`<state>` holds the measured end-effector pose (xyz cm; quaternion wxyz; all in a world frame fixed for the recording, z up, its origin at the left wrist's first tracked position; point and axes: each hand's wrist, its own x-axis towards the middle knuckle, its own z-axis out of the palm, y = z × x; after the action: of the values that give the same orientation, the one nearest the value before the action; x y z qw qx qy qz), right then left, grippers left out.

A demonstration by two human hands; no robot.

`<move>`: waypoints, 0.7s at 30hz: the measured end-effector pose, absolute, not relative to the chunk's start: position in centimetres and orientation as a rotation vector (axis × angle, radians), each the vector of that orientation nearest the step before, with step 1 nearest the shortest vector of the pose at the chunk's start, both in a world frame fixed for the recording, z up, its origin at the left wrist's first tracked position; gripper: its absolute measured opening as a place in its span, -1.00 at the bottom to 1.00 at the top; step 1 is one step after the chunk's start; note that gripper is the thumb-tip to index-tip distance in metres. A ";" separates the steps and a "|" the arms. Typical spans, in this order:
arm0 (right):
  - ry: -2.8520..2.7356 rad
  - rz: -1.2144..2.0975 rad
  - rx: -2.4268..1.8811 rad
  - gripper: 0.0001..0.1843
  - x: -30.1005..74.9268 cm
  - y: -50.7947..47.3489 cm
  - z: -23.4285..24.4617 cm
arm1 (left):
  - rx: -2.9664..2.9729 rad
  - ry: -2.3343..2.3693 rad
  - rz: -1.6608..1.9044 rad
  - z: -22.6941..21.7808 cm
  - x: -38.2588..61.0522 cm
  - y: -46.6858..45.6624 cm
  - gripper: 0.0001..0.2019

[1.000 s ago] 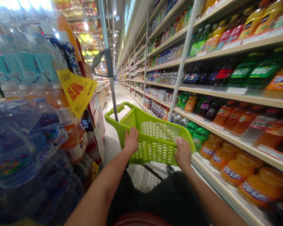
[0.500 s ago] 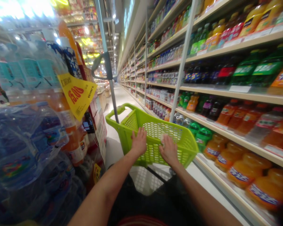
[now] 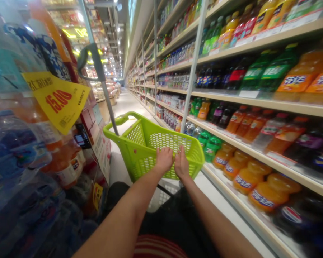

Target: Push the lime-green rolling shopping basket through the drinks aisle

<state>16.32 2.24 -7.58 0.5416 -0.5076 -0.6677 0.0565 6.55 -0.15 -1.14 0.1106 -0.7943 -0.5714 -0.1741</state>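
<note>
A lime-green rolling shopping basket (image 3: pixel 148 152) with perforated walls and a tall grey pull handle (image 3: pixel 93 62) stands on the floor in front of my knees. My left hand (image 3: pixel 164 159) is at its near rim, fingers curled over the edge. Close beside it, almost touching, my right hand (image 3: pixel 181 164) is at the same rim, fingers bent together and pointing up. Whatever those right fingers hold is hidden behind them. What lies at the basket's bottom is out of sight.
Shelves (image 3: pixel 258 100) of soft drink bottles line the right side, with large orange bottles (image 3: pixel 269 191) lowest. Wrapped bottle packs (image 3: pixel 16 150) and a yellow price sign (image 3: pixel 57 100) crowd the left. Ahead runs a long aisle floor (image 3: pixel 118 104).
My hands have come closer together at the basket rim, and the left fingers have gone from spread to curled. A small whitish thing at my right fingers no longer shows. The view has shifted right.
</note>
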 end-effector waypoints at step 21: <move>-2.042 -0.208 -1.321 -0.54 10.2 0.5 -6.1 | -2.174 -1.526 -0.382 -1.1 -5.2 -0.2 -0.52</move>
<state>10.23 0.55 -6.11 0.3433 -0.5083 -0.7857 -0.0799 -5.25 -0.22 -1.11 0.2274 -0.7889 -0.5537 -0.1387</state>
